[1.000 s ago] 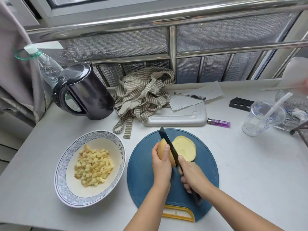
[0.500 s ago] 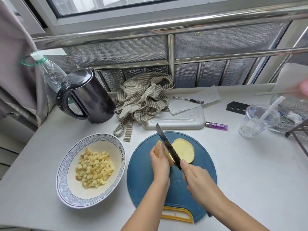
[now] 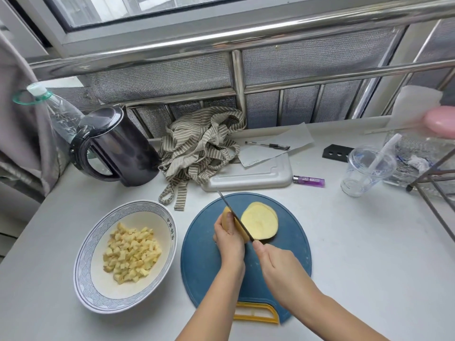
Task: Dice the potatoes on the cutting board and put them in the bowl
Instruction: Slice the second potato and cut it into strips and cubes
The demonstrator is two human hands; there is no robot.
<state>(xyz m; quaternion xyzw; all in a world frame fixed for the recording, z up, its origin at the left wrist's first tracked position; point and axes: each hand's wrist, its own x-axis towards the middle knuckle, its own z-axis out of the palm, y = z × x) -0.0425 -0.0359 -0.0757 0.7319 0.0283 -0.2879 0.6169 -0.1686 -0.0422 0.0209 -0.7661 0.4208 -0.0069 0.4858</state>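
A round blue cutting board (image 3: 204,254) with a yellow handle lies in the middle of the counter. On it my left hand (image 3: 230,238) grips a peeled potato piece (image 3: 240,228) standing on edge. My right hand (image 3: 278,269) holds a black knife (image 3: 234,212), its blade set in the potato just right of my left fingers. Cut potato slices (image 3: 259,221) lie flat in a stack to the right of the blade. Left of the board, a white bowl (image 3: 98,286) with a blue patterned rim holds several potato cubes (image 3: 131,257).
Behind the board lie a white tray (image 3: 248,177), a striped cloth (image 3: 199,146), paper with a pen (image 3: 267,145) and a purple lighter (image 3: 309,180). A black kettle (image 3: 115,146) and plastic bottle (image 3: 60,114) stand back left; a plastic cup (image 3: 364,169) stands right.
The knife has gone down into the potato, its blade now lower and closer to the board. My left hand keeps its hold on the piece. The view has tilted slightly.
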